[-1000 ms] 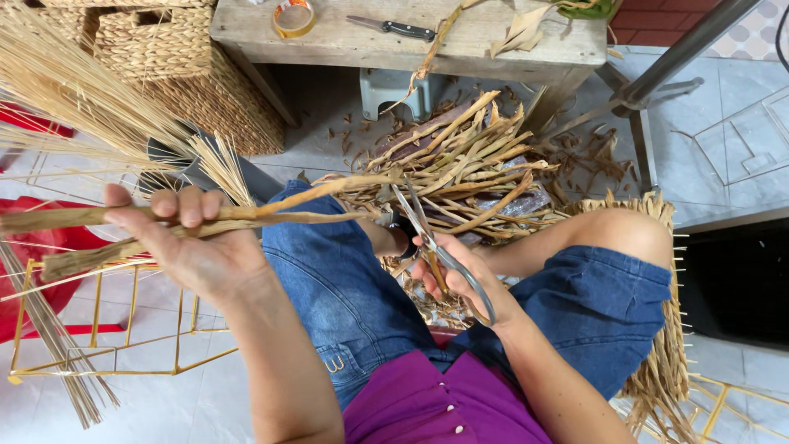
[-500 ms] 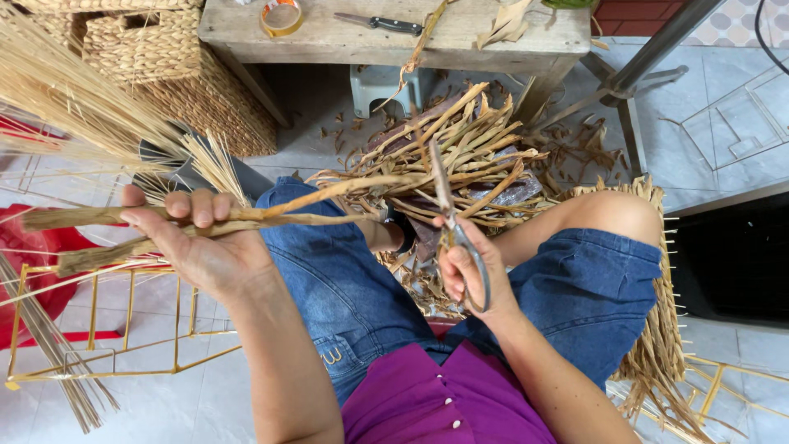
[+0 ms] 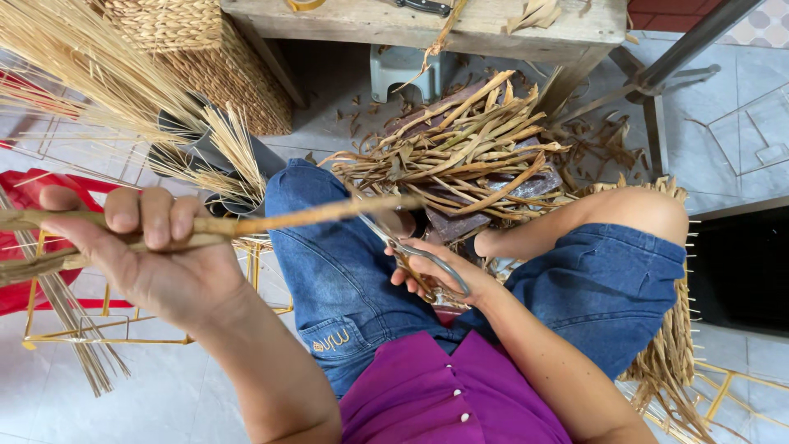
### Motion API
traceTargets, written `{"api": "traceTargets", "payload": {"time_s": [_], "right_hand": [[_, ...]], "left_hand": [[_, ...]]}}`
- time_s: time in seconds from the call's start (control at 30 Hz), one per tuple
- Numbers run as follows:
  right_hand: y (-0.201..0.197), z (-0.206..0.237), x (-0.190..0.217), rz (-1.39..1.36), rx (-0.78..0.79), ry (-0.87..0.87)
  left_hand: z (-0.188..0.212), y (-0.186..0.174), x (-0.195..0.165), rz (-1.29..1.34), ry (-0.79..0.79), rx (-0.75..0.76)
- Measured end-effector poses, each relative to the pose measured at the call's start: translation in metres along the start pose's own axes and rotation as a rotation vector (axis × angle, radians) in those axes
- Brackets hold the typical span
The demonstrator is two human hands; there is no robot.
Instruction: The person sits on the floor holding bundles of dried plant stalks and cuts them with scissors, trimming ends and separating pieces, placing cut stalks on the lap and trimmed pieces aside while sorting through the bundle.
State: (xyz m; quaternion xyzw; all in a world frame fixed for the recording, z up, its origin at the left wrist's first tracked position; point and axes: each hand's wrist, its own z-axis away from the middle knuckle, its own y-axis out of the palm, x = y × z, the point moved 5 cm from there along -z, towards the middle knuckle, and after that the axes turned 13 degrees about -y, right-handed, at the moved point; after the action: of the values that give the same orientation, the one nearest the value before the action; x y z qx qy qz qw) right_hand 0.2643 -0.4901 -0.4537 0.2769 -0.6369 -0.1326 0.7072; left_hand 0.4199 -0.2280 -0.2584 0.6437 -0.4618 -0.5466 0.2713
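Left hand (image 3: 152, 255): we grip a dried stalk (image 3: 271, 220), fingers curled over it.
Right hand (image 3: 440, 275): we clasp scissors (image 3: 411, 255), blades at the stalk.
Ahead: cut stalks (image 3: 460, 152) piled.

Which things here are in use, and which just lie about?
In use: dried stalk in left hand; scissors in right hand.
Lying about: stalk pile, woven basket, wooden bench.

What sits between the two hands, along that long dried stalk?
In the head view, the stalk runs from the left hand over the denim-clad thigh to the scissors in the right hand.
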Motion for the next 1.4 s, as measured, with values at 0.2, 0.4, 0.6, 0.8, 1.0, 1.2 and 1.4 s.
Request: {"api": "traceTargets", "payload": {"time_s": [0.2, 0.4, 0.6, 0.8, 1.0, 1.2, 1.4], "right_hand": [[0.005, -0.01, -0.004, 0.485, -0.091, -0.195], [0.003, 0.006, -0.015, 0.964, 0.084, -0.129], [0.011, -0.008, -0.022, 0.429, 0.108, -0.188], [0.02, -0.011, -0.012, 0.198, 0.102, 0.08], [0.039, -0.017, 0.0, 0.173, 0.117, 0.065], [0.038, -0.024, -0.012, 0.162, 0.149, 0.006], [0.024, -0.015, -0.028, -0.04, 0.008, 0.11]], "left_hand": [[0.036, 0.004, -0.029, -0.015, -0.348, 0.411], [0.077, -0.016, -0.075, -0.104, -0.453, 0.69], [0.095, -0.021, -0.098, -0.325, -0.448, 0.802], [0.098, -0.018, -0.093, -0.232, -0.49, 0.729], [0.101, -0.012, -0.088, -0.198, -0.493, 0.704], [0.096, -0.005, -0.077, -0.126, -0.57, 0.655], [0.09, 0.002, -0.08, -0.088, -0.547, 0.456]]}}
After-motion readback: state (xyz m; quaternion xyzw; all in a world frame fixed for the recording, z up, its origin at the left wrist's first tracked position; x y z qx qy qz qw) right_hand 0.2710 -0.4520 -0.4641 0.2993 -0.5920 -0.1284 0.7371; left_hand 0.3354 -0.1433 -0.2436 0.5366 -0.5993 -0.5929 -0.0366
